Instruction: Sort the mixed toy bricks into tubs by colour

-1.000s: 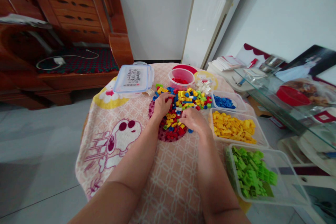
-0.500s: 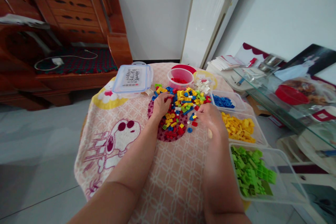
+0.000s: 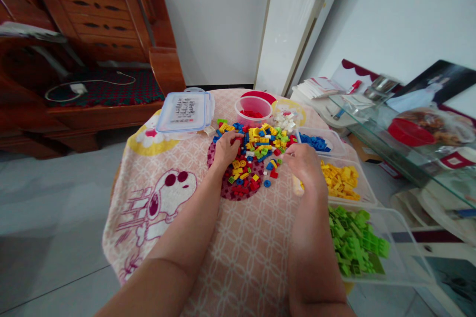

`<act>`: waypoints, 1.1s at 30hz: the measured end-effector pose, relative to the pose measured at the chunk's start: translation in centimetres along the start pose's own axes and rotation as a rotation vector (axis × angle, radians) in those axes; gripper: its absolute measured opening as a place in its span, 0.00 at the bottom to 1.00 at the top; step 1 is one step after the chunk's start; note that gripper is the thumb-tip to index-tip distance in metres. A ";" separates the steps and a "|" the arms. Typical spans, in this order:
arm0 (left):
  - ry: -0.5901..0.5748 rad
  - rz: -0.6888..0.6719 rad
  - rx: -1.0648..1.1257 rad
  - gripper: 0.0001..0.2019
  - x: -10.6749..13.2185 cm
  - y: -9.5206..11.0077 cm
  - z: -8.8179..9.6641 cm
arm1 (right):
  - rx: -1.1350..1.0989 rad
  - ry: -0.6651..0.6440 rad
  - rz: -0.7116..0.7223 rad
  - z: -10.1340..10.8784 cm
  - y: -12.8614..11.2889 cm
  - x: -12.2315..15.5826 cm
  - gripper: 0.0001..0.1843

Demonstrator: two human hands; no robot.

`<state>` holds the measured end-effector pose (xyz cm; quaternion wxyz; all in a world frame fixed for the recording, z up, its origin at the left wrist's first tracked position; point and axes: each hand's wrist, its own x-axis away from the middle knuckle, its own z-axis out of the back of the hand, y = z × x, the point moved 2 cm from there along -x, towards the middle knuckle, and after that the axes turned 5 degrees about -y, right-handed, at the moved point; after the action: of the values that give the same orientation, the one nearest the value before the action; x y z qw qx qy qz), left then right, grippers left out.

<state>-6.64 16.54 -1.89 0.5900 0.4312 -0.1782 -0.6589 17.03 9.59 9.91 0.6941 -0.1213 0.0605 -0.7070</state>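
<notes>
Mixed toy bricks (image 3: 262, 141) lie heaped on the cloth-covered surface (image 3: 245, 247). Left hand (image 3: 227, 150): curled at the heap's left side; whether its grip holds a brick cannot be determined. Right hand (image 3: 305, 162): just off the heap's right edge, beside the bin (image 3: 366, 190) of yellow bricks (image 3: 342, 178); its grip likewise cannot be determined. Red bricks (image 3: 251, 114) sit in the round tub (image 3: 243, 120); white bricks (image 3: 285, 121) lie loose near it.

1. Counter (image 3: 245, 233) under a patterned cloth (image 3: 251, 277)
2. Lidded box (image 3: 184, 111), far left edge
3. Round tub (image 3: 256, 122) and white bricks (image 3: 285, 121), far edge
4. Mixed bricks (image 3: 262, 141), inward from the far edge
5. Blue-brick tray (image 3: 336, 144), yellow-brick tray (image 3: 366, 192), green-brick tray (image 3: 403, 252), right edge
</notes>
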 end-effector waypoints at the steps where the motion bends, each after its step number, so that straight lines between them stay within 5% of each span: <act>1: 0.000 0.002 0.001 0.16 0.0 0.0 0.0 | 0.001 -0.019 0.026 -0.4 -0.6 -0.1 0.12; 9: -0.001 0.006 0.013 0.16 -0.1 0.0 -0.1 | 0.061 -0.228 0.235 -3.8 -4.4 -0.2 0.07; 17: -0.004 0.019 0.022 0.16 0.1 0.2 0.0 | 0.213 -0.384 0.266 -4.7 -5.8 0.2 0.09; 33: -0.011 0.007 0.004 0.16 0.0 0.1 0.0 | 0.100 -0.259 0.239 -4.5 -3.7 -0.7 0.10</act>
<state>-6.58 16.54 -1.83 0.5906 0.4282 -0.1843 -0.6587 12.31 10.02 6.42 0.7804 -0.1688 -0.0505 -0.6000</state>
